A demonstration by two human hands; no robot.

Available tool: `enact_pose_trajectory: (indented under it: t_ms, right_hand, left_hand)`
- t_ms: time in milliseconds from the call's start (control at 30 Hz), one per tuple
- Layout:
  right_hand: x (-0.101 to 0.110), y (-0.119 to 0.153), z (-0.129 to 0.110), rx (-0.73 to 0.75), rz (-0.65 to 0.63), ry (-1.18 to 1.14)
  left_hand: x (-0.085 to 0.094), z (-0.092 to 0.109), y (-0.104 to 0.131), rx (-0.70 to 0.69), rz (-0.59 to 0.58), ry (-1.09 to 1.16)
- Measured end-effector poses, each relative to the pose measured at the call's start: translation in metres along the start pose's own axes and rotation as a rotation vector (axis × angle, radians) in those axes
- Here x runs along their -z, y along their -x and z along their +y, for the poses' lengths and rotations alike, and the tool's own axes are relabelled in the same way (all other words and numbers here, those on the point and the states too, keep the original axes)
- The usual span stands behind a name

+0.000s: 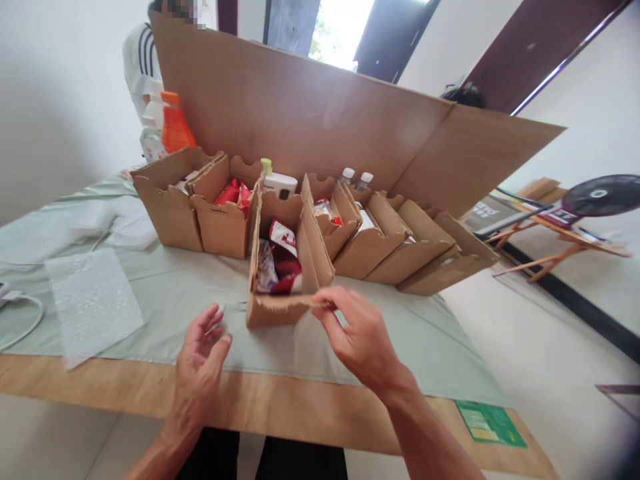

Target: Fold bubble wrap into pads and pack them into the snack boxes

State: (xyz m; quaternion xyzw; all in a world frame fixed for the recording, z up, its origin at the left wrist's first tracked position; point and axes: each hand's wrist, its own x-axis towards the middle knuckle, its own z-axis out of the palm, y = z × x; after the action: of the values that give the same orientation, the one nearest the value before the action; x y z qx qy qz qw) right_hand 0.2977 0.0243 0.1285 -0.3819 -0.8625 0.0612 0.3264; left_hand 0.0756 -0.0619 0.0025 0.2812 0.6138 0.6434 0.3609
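An open cardboard box (280,310) stands pulled forward from a row of similar boxes on the cloth-covered table. Inside it lie red and white packets (284,239) and a shiny clear-and-dark wrapper (267,265). My right hand (353,330) pinches the box's near right corner between thumb and fingers. To the left of the box, my left hand (203,353) hovers above the cloth with its fingers apart, holding nothing and not touching the box.
More cardboard boxes (223,230) stand left and right before a tall cardboard panel (300,100). An orange bottle (176,127) is at back left. Bubble wrap (95,303) and a white cable (37,320) lie left. A green card (490,423) sits at the front right edge; a fan (600,200) is beyond.
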Motion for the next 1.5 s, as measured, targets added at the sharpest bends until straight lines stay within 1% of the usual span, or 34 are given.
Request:
enact_pose_trajectory:
  t_ms: [67, 100, 133, 167, 233, 267, 300, 333, 367, 467, 500, 533, 567, 633, 700, 800, 867, 933, 1033, 1100, 1167, 1267, 1367, 1433, 1500]
  right_hand:
    - [0.027, 0.031, 0.002, -0.006, -0.019, -0.074]
    - [0.04, 0.045, 0.007, -0.047, -0.016, -0.097]
    - [0.051, 0.059, 0.016, -0.116, 0.016, -0.103]
    - [0.06, 0.071, 0.026, -0.206, 0.076, -0.104]
    - [0.071, 0.097, 0.049, -0.374, 0.221, -0.146]
    - [0.074, 0.109, 0.059, -0.425, 0.265, -0.192]
    - [0.075, 0.122, 0.066, -0.452, 0.262, -0.244]
    - [0.075, 0.134, 0.07, -0.458, 0.215, -0.289]
    - [0.072, 0.145, 0.071, -0.464, 0.133, -0.314]
    - [0.053, 0.166, 0.059, -0.51, -0.121, -0.311]
    - [0.045, 0.167, 0.054, -0.524, -0.168, -0.305]
    - [0.037, 0.165, 0.05, -0.54, -0.187, -0.294]
    - [0.029, 0.16, 0.048, -0.557, -0.182, -0.283]
    - [0.018, 0.143, 0.054, -0.593, -0.116, -0.279]
    - [0.011, 0.12, 0.072, -0.601, -0.022, -0.333]
    - [0.003, 0.088, 0.107, -0.57, 0.09, -0.428]
    - [-0.006, 0.077, 0.126, -0.569, 0.147, -0.441]
    - [-0.018, 0.076, 0.138, -0.59, 0.183, -0.406]
    - [-0.031, 0.086, 0.146, -0.649, 0.194, -0.239]
    - [-0.034, 0.093, 0.15, -0.664, 0.174, -0.107]
    - [-0.032, 0.095, 0.154, -0.65, 0.141, -0.049]
    - [-0.029, 0.097, 0.163, -0.607, 0.069, -0.011]
    - [-0.035, 0.106, 0.172, -0.509, 0.005, 0.15]
    - [-0.044, 0.116, 0.172, -0.462, -0.016, 0.272]
    - [-0.053, 0.125, 0.162, -0.441, -0.048, 0.319]
  left_hand:
    - [0.016, -0.003, 0.008, -0.02, -0.024, -0.052]
    - [0.02, -0.002, 0.011, -0.04, -0.051, -0.083]
    - [0.022, -0.002, 0.013, -0.069, -0.079, -0.108]
    - [0.021, 0.0, 0.015, -0.104, -0.103, -0.125]
    - [0.014, 0.002, 0.02, -0.165, -0.141, -0.144]
    - [0.009, 0.002, 0.023, -0.182, -0.158, -0.15]
    - [0.003, 0.001, 0.026, -0.186, -0.18, -0.157]
    - [-0.002, 0.0, 0.028, -0.183, -0.21, -0.166]
    - [-0.007, -0.002, 0.031, -0.178, -0.245, -0.175]
    - [-0.016, -0.007, 0.035, -0.16, -0.327, -0.193]
    - [-0.018, -0.008, 0.036, -0.157, -0.335, -0.196]
    - [-0.021, -0.008, 0.037, -0.159, -0.328, -0.195]
    - [-0.024, -0.007, 0.038, -0.164, -0.316, -0.191]
    - [-0.034, -0.003, 0.036, -0.186, -0.302, -0.183]
    - [-0.05, 0.002, 0.03, -0.202, -0.333, -0.191]
    - [-0.078, 0.006, 0.01, -0.225, -0.4, -0.213]
    - [-0.094, 0.002, -0.006, -0.242, -0.417, -0.213]
    - [-0.102, -0.006, -0.017, -0.236, -0.429, -0.205]
    - [-0.1, -0.021, -0.022, -0.183, -0.41, -0.2]
    - [-0.096, -0.026, -0.022, -0.155, -0.383, -0.194]
    - [-0.095, -0.026, -0.02, -0.135, -0.375, -0.192]
    - [-0.098, -0.018, -0.018, -0.081, -0.382, -0.205]
    - [-0.097, -0.012, -0.014, -0.024, -0.403, -0.156]
    - [-0.087, -0.012, -0.008, -0.003, -0.422, -0.081]
    - [-0.069, -0.012, 0.004, 0.02, -0.433, -0.027]
